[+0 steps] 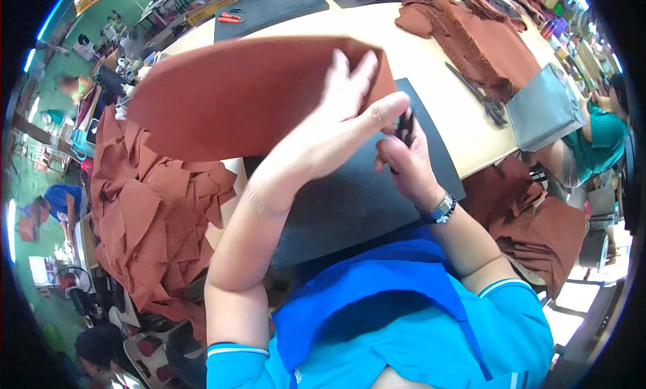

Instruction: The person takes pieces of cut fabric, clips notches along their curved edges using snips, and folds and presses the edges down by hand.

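Observation:
A large reddish-brown sheet of leather or fabric [235,96] is raised over the table, its left end blurred. My left hand [343,113] is at its right end, with the fingers against the sheet and the thumb stretched toward my right hand; the edge lies between thumb and fingers. My right hand [412,160] is closed around a small dark tool [404,128] beside that edge. Fingers hide most of the tool, so I cannot tell its exact kind. Below both hands lies a black mat [343,204].
Brown pieces [161,214] are heaped at left; more brown stacks [538,234] sit at right. Brown material [471,42], dark scissors [494,110] and a grey box [546,108] are on the table's right side. Red-handled snips [230,17] lie on the far mat. Co-workers sit around.

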### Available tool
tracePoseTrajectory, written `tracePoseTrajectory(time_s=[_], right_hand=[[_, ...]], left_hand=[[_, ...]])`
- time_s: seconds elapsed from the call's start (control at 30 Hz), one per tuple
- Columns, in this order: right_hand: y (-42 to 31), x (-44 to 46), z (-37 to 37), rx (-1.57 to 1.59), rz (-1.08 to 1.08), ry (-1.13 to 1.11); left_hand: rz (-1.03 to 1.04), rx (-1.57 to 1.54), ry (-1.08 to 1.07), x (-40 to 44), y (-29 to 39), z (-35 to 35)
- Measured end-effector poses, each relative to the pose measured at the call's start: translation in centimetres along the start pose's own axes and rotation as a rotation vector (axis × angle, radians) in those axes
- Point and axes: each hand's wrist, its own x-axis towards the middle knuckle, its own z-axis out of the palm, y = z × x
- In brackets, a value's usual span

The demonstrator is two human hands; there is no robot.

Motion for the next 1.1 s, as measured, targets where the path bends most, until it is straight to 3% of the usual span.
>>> tracePoseTrajectory(time_s=[0.03,0.1,0.23,0.37,0.47,0.57,0.67,0.73,0.77,0.8,0.83,0.93,1.1], right_hand=[[-0.2,0.5,-0.6,-0.061,0.068,0.103],[1.0,1.6,-4.0,-0.066,0.125,0.240],[1.7,1.5,-10.2,-0.441,0.202,0.284],[0.8,2.4,-9.6,-0.632,0.334,0.151],[0.8,3.1,-9.2,-0.518,0.289,0.178],[3.2,4.5,-9.4,-0.736,-0.104,0.073],[2.3,4.3,-9.8,-0.696,0.071,0.109],[0.1,3.9,-9.0,-0.557,-0.034,0.228],[-1.0,3.9,-10.6,-0.556,0.127,0.289],[-1.6,3.9,-11.3,-0.539,0.058,0.355],[-2.1,4.1,-12.7,-0.540,0.096,0.334],[-3.3,4.2,-16.6,-0.701,0.209,0.276],[-5.6,3.9,-19.1,-0.992,0.276,0.260]], left_hand=[[-0.018,-0.133,-0.179,1.8,-3.0,1.3],[-0.106,-0.307,-0.214,2.1,-6.5,2.6],[-0.061,0.543,-0.047,-0.7,-12.5,3.3],[-0.042,0.698,0.010,-2.5,-14.0,4.3],[-0.056,0.714,-0.004,-2.5,-14.1,4.4],[0.003,0.713,0.059,-2.7,-14.0,4.3],[-0.083,0.919,0.335,-2.0,-14.0,1.6],[-0.366,0.881,0.525,-2.3,-13.9,-1.8],[-0.525,0.818,0.524,-2.7,-15.3,-3.2],[-0.685,0.749,0.522,-3.1,-16.9,-4.3],[-0.715,0.682,0.531,-3.6,-17.7,-4.8],[-0.608,0.598,0.421,-4.1,-20.2,-5.6],[-0.088,0.339,0.559,-2.6,-20.6,-5.7]])
